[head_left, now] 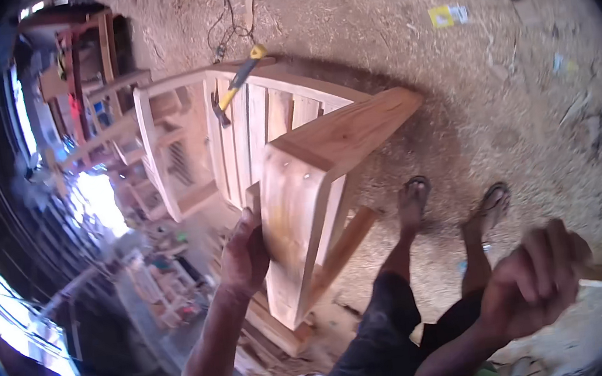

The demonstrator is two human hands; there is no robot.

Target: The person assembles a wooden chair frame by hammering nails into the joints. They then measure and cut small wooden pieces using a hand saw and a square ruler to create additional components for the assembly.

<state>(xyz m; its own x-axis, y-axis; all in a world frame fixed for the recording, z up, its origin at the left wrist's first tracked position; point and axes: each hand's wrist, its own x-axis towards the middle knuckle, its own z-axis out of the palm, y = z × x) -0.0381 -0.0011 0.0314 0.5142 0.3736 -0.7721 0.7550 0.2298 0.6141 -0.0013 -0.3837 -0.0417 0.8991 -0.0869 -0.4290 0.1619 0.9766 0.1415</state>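
A slatted wooden chair frame (pixel 297 222) stands tilted in front of me, its broad arm board turned toward me. My left hand (pixel 245 254) is closed on the left edge of this board, thumb near the top and fingers partly hidden. Across the frame's far rail rests a claw hammer (pixel 237 87) with a yellow and black handle, touched by neither hand. At the lower right my right hand (pixel 538 280) is raised, apart from the chair, with its fingers curled in. Whatever it may hold is hidden.
Sawdust covers the floor (pixel 370 16), where a yellow and white packet (pixel 449 16) lies. A dark cord (pixel 226 18) trails beyond the hammer. Other wooden furniture (pixel 107 54) and scattered offcuts (pixel 168 288) crowd the left. My sandalled feet (pixel 413 197) are close to the chair.
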